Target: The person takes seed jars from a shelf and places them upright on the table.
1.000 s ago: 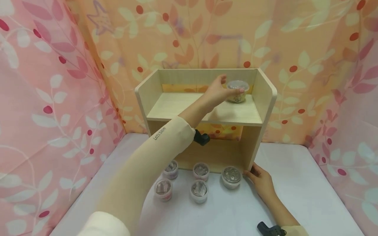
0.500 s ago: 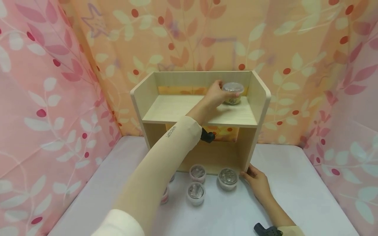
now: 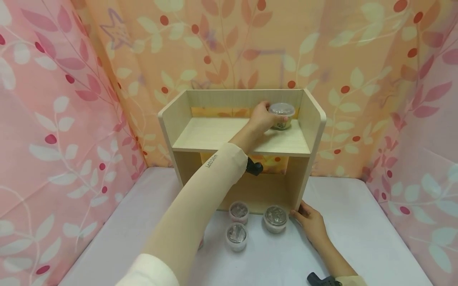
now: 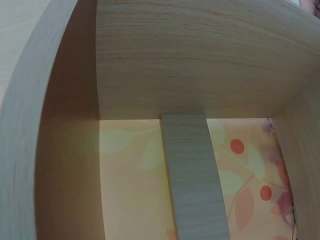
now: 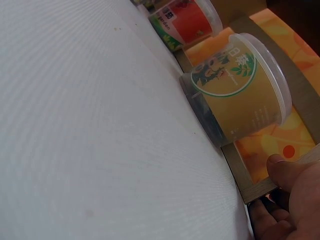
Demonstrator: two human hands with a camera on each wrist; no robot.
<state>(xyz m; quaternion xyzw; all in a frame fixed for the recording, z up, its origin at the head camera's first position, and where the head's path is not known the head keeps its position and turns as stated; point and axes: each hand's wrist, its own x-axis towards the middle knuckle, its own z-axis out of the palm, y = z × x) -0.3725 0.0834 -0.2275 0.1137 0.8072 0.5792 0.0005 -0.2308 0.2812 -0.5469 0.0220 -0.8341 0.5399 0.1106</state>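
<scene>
On the upper level of a small wooden shelf unit (image 3: 229, 131), my left hand (image 3: 262, 119) holds a clear lidded plastic tub (image 3: 282, 110). The thumb lies across the tub's front; the other fingers are partly hidden behind it. My right hand (image 3: 312, 223) grips the bottom front edge of the unit's right side panel. In the right wrist view the thumb of that hand (image 5: 300, 192) presses on one face of the panel, fingers on the other. Close to it stands a larger tub with a yellow label (image 5: 240, 90). The left wrist view shows the unit's lower compartment (image 4: 190, 60), not the left hand.
More lidded tubs stand on the white tabletop (image 3: 286, 262) before the unit: one pinkish (image 3: 239, 211), one whitish (image 3: 236, 237). Another (image 3: 201, 243) is mostly hidden by the left sleeve. A red-labelled tub (image 5: 187, 22) shows in the right wrist view. Patterned curtains (image 3: 229, 47) surround the table.
My left hand's raised fingers have come down nearer the held tub. The left forearm has swung right, covering tubs on the left. The right hand keeps its grip; the whole view has shifted slightly.
</scene>
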